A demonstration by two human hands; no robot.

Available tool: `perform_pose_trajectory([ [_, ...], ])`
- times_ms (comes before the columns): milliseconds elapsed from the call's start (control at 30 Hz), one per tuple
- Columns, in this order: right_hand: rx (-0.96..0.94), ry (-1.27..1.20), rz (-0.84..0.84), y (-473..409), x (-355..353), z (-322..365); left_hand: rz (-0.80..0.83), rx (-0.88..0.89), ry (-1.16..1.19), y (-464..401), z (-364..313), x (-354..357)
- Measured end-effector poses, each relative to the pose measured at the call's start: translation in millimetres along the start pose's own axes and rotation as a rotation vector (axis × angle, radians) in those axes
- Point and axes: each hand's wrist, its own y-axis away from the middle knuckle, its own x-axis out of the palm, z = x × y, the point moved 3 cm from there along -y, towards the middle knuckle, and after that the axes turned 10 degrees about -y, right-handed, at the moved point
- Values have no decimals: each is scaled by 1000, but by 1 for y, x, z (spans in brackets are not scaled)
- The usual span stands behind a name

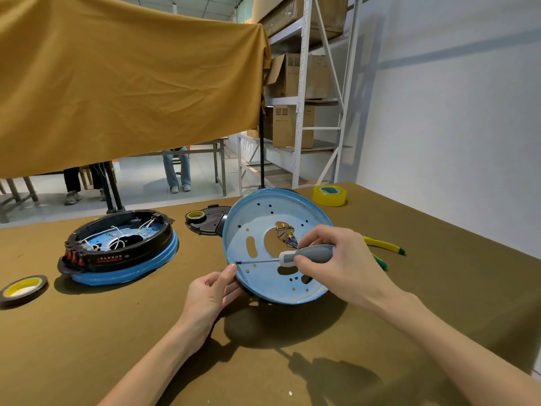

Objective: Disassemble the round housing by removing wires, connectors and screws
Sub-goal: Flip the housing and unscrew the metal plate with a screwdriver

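Housing [123,250] label — lettering unreadable

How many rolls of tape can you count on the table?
3. A yellow roll lies at the far right, a small dark roll sits on the black cover behind the blue plate, and a dark roll lies near left. Others may be hidden.

Left hand [209,294] tilts blue housing [263,276]; right hand [330,259] holds screwdriver [304,255].
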Motion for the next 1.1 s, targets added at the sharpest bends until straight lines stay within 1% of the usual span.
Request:
perform_pose_trajectory([
  [133, 25, 14, -12, -3, -1, 2, 12, 30, -29, 3, -2, 0],
  [267, 80, 76, 36, -7, 0, 8, 10, 45, -64, 5, -3, -1],
  [333, 87, 163, 65, -12, 0, 18, 5, 43, -97, 5, -3, -1],
  [433, 72, 386, 121, -23, 6, 41, 6, 45, -117, 8, -2, -1],
  [533, -23, 542, 120, -31, 20, 62, 3, 46, -112, 12, -2, -1],
  [633, -130, 607, 162, -32, 32, 76, 0, 29, -103, 15, -2, -2],
  [767, -206, 520, 261, -29, 21, 83, -18, -1, -90, 16, 0, -3],
  [867, -270, 500, 333, -27, 14, 84, -22, 3, -95, 17, 1, -2],
  [933, -239, 498, 321, -25, 14, 85, -19, 21, -98, 19, 0, -1],
  [967, -212, 536, 298, -24, 15, 85, -21, 28, -101, 21, -1, -1],
  [1033, -175, 717, 212, -23, 18, 87, -26, 26, -100, 22, -1, 0],
  [1100, -212, 817, 167, -21, 22, 87, -27, 13, -98, 22, 0, 0],
])
